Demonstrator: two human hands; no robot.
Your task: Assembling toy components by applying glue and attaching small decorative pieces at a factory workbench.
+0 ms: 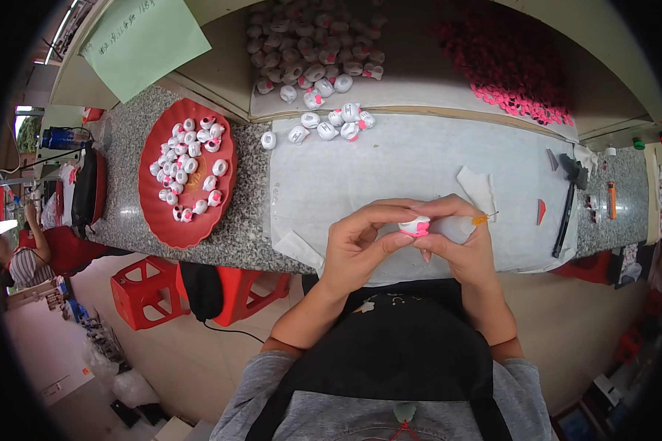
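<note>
The white piece [410, 223] is between the two grips, over the near edge of the white sheet [390, 165] on the tabletop [254, 176]. The left grip [354, 246] pinches it from its left side with the fingertips, and the right grip [465, 248] pinches it from the other side. The right grip also holds a bottle [460, 227], and the orange tip [480, 220] of it points outward to the right, away from the piece. The pink part [420, 229] sits on the piece, just by the thumbs.

It seems to me that the step is to set the pink part firmly on the piece; whether there is glue, I cannot see. To do this well, the left grip should be the steady one, while the right thumb presses evenly, without sliding the part sideways. The tip should remain turned away, so that it does not drip on the piece or prick a finger. Before letting go, it is good to check that the part stands straight. The red plate [151, 217], well to the left of the grips, bears similar pieces; a piece laid there should not be squeezed against others.
</note>
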